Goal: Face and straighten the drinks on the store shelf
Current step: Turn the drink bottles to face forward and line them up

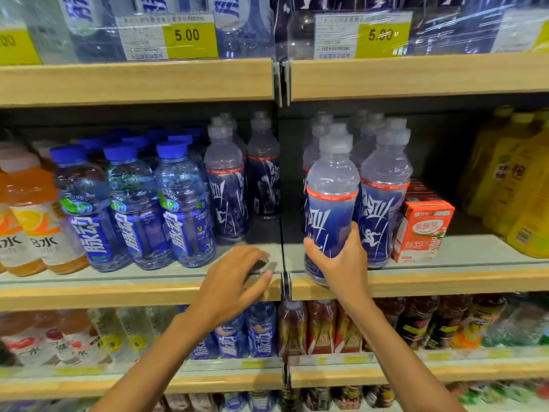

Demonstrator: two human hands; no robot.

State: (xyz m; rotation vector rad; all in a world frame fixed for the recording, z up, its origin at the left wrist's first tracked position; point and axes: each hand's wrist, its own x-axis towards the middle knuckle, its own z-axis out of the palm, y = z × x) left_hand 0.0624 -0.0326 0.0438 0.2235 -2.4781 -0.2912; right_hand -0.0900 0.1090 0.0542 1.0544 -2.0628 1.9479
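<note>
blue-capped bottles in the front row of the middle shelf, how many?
3 blue-capped bottles, side by side: the leftmost beside the orange drinks, the middle, the rightmost beside the grey-capped bottles. More blue caps show behind; some may be hidden.

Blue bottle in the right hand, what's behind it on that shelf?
Behind the blue bottle gripped by the right hand, grey caps of similar bottles show, lined up toward the back. Their bodies are mostly covered, so the count is unclear.
</note>
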